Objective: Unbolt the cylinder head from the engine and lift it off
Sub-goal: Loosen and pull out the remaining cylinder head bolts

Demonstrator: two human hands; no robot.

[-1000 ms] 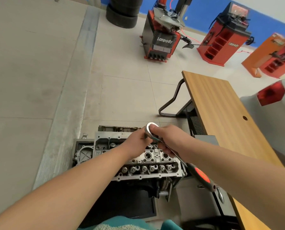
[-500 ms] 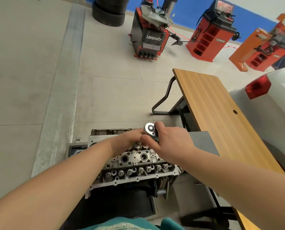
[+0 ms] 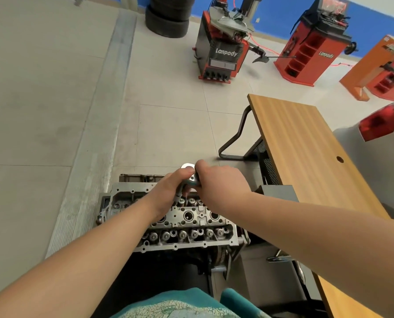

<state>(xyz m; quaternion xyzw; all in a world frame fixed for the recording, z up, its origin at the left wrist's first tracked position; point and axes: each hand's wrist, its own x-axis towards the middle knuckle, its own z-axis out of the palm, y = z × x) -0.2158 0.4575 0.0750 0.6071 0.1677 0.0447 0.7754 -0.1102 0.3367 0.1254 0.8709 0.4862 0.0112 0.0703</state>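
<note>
Both hands close on a chrome ratchet wrench (image 3: 190,174): the left hand (image 3: 172,190) wraps its fingers around the tool just below the round head, and the right hand (image 3: 216,181) grips it from the other side. Directly beneath them sits the cylinder head (image 3: 187,222), bare grey aluminium with round bores and rows of valve springs, atop the engine (image 3: 214,255). Pale floor tiles (image 3: 168,125) surround it, a wooden table (image 3: 306,145) stands to the right, and red Lanpody machines (image 3: 223,44) line a blue wall (image 3: 271,12).

"Lanpody" stands on the tyre changer (image 3: 223,52) and the red wheel balancer (image 3: 315,49).
</note>
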